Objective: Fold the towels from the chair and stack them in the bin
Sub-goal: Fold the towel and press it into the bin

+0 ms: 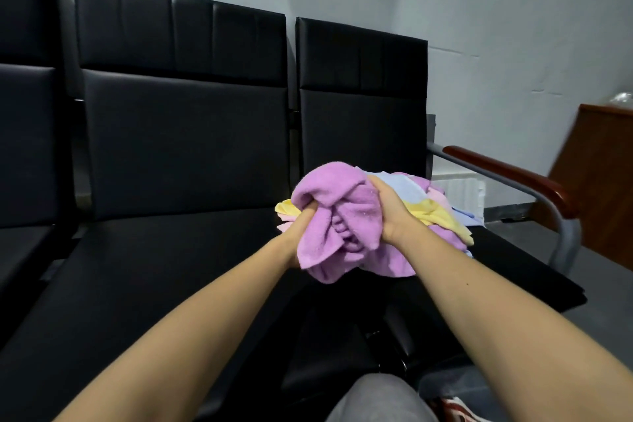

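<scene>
Here, a soft, crumpled purple towel [337, 216] between both hands [301, 228] [394, 212].

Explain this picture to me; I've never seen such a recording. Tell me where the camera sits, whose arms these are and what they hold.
There is no machine: a person wears one camera on the head, looking forward and down, so the bare arms are their own. The left hand and right hand both grip a crumpled purple towel. Behind it, a pile of yellow, pink and blue towels lies on the black chair seat. No bin is in view.
</scene>
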Action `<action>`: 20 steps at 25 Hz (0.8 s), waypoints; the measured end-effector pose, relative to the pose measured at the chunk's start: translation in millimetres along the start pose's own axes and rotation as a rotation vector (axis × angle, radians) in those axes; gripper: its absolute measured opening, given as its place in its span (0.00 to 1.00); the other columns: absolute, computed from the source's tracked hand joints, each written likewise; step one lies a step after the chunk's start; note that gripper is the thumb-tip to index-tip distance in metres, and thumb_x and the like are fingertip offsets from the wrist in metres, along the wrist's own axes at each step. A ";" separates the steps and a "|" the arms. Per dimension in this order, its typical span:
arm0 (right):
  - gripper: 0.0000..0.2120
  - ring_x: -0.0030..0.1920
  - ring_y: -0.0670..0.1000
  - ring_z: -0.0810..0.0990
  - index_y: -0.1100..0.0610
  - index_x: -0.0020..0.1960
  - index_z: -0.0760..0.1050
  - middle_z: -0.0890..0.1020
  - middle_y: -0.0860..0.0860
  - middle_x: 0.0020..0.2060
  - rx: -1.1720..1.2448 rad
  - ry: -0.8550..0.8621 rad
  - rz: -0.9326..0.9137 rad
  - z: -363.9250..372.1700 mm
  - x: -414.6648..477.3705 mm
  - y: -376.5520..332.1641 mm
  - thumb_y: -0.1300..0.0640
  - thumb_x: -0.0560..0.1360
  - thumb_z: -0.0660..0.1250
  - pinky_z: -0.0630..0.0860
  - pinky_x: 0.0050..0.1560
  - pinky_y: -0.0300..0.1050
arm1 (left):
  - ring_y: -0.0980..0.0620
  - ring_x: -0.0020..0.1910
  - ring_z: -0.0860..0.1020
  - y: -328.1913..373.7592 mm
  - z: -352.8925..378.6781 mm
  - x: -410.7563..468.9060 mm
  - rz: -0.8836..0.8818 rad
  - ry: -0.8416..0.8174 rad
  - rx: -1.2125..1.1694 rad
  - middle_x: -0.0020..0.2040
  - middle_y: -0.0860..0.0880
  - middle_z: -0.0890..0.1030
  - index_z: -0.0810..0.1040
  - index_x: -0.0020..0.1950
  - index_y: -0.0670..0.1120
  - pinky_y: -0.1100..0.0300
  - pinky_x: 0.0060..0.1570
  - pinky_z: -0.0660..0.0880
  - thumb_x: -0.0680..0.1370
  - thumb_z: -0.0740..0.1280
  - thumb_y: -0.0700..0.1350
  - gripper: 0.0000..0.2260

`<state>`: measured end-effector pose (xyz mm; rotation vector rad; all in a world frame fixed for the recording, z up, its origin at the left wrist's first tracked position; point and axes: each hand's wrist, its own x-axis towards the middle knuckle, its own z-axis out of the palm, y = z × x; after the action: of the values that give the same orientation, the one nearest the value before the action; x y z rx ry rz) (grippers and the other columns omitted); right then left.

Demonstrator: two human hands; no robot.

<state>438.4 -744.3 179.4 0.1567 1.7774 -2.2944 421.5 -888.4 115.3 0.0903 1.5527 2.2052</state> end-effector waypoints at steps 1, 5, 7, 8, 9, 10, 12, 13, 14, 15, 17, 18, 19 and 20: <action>0.22 0.34 0.53 0.82 0.62 0.35 0.80 0.82 0.58 0.35 0.031 -0.058 -0.013 -1.0 2.1 -0.3 0.43 0.74 0.65 0.80 0.40 0.44 | 0.52 0.42 0.78 3.5 -4.8 -2.7 0.004 0.014 0.028 0.45 0.49 0.78 0.74 0.47 0.49 0.57 0.42 0.76 0.81 0.56 0.55 0.13; 0.16 0.42 0.49 0.84 0.58 0.46 0.81 0.84 0.54 0.43 -0.236 -0.272 0.072 11.0 20.9 6.4 0.55 0.60 0.76 0.81 0.46 0.43 | 0.47 0.41 0.76 50.7 -45.7 -13.8 -0.064 0.057 0.300 0.34 0.47 0.79 0.73 0.38 0.43 0.59 0.44 0.73 0.78 0.60 0.53 0.16; 0.07 0.41 0.47 0.83 0.57 0.50 0.77 0.84 0.52 0.42 -0.368 -0.328 0.076 37.2 34.9 6.1 0.60 0.72 0.69 0.80 0.45 0.40 | 0.46 0.42 0.77 77.9 -73.2 -21.7 -0.226 0.075 0.549 0.36 0.45 0.79 0.76 0.37 0.44 0.57 0.44 0.74 0.72 0.66 0.59 0.18; 0.03 0.39 0.45 0.83 0.57 0.49 0.77 0.84 0.50 0.40 -0.408 -0.339 0.056 53.2 43.3 5.4 0.61 0.76 0.65 0.81 0.42 0.38 | 0.47 0.38 0.77 91.5 -87.3 -27.0 -0.285 0.137 0.638 0.35 0.46 0.79 0.76 0.36 0.44 0.58 0.40 0.75 0.72 0.65 0.60 0.18; 0.04 0.39 0.45 0.83 0.56 0.48 0.77 0.84 0.49 0.38 -0.447 -0.345 0.026 71.9 53.7 4.0 0.61 0.78 0.63 0.80 0.41 0.38 | 0.48 0.35 0.77 104.8 -101.8 -33.5 -0.317 0.207 0.695 0.34 0.46 0.78 0.75 0.36 0.44 0.60 0.36 0.75 0.74 0.64 0.58 0.18; 0.04 0.41 0.46 0.82 0.55 0.48 0.77 0.83 0.50 0.39 -0.497 -0.333 -0.011 86.3 60.8 3.1 0.60 0.78 0.63 0.80 0.43 0.39 | 0.48 0.35 0.77 114.2 -108.5 -39.7 -0.325 0.268 0.726 0.35 0.45 0.78 0.75 0.36 0.44 0.60 0.35 0.75 0.75 0.63 0.56 0.17; 0.06 0.49 0.52 0.80 0.55 0.53 0.76 0.82 0.53 0.47 -0.682 -0.215 -0.187 123.4 86.3 -1.3 0.55 0.79 0.63 0.77 0.52 0.46 | 0.48 0.39 0.77 135.8 -131.4 -42.5 -0.143 0.413 0.657 0.41 0.43 0.78 0.75 0.40 0.44 0.57 0.41 0.76 0.78 0.63 0.51 0.12; 0.09 0.51 0.55 0.79 0.55 0.54 0.76 0.80 0.55 0.48 -0.757 -0.111 -0.300 142.4 95.3 -7.8 0.53 0.80 0.60 0.76 0.54 0.48 | 0.48 0.42 0.78 146.6 -143.4 -38.4 0.058 0.494 0.573 0.45 0.43 0.79 0.76 0.43 0.44 0.56 0.45 0.76 0.78 0.62 0.47 0.08; 0.11 0.50 0.56 0.78 0.55 0.53 0.76 0.80 0.56 0.46 -0.763 0.019 -0.408 159.2 105.9 -17.2 0.53 0.81 0.57 0.75 0.52 0.47 | 0.47 0.45 0.78 158.9 -156.1 -34.5 0.289 0.566 0.505 0.47 0.43 0.79 0.77 0.46 0.46 0.54 0.46 0.76 0.78 0.61 0.43 0.05; 0.12 0.46 0.55 0.77 0.56 0.48 0.75 0.78 0.55 0.41 -0.667 0.119 -0.464 172.9 111.9 -29.1 0.54 0.81 0.54 0.74 0.47 0.44 | 0.47 0.47 0.78 170.7 -167.0 -32.8 0.466 0.600 0.480 0.50 0.45 0.78 0.77 0.53 0.49 0.54 0.48 0.76 0.78 0.60 0.41 0.08; 0.12 0.44 0.52 0.75 0.59 0.45 0.76 0.76 0.52 0.38 -0.546 0.251 -0.561 184.9 127.9 -47.4 0.56 0.81 0.56 0.70 0.43 0.40 | 0.53 0.54 0.75 181.2 -183.0 -32.6 0.602 0.589 0.574 0.58 0.51 0.74 0.68 0.69 0.51 0.57 0.54 0.74 0.79 0.61 0.37 0.20; 0.11 0.46 0.51 0.75 0.60 0.49 0.78 0.78 0.52 0.41 -0.631 0.275 -0.585 183.1 136.5 -49.2 0.57 0.80 0.57 0.69 0.46 0.41 | 0.53 0.57 0.75 179.3 -191.3 -34.0 0.594 0.620 0.720 0.60 0.50 0.74 0.67 0.71 0.49 0.59 0.56 0.72 0.79 0.61 0.37 0.21; 0.12 0.49 0.52 0.76 0.61 0.54 0.78 0.79 0.54 0.45 -0.748 0.275 -0.569 179.1 141.3 -43.8 0.58 0.79 0.58 0.70 0.48 0.42 | 0.49 0.60 0.75 171.4 -202.6 -33.4 0.566 0.662 0.912 0.61 0.47 0.76 0.70 0.69 0.47 0.58 0.58 0.70 0.79 0.61 0.37 0.19; 0.13 0.52 0.55 0.78 0.61 0.56 0.78 0.80 0.57 0.49 -0.870 0.271 -0.524 173.5 146.8 -30.6 0.58 0.78 0.59 0.71 0.50 0.44 | 0.46 0.61 0.76 157.9 -214.8 -33.3 0.505 0.719 1.095 0.60 0.44 0.79 0.75 0.65 0.45 0.57 0.58 0.71 0.79 0.61 0.38 0.16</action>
<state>299.0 -921.9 219.4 -0.1838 3.0639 -1.5624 337.8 -1133.6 186.4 0.0091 3.2891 1.4243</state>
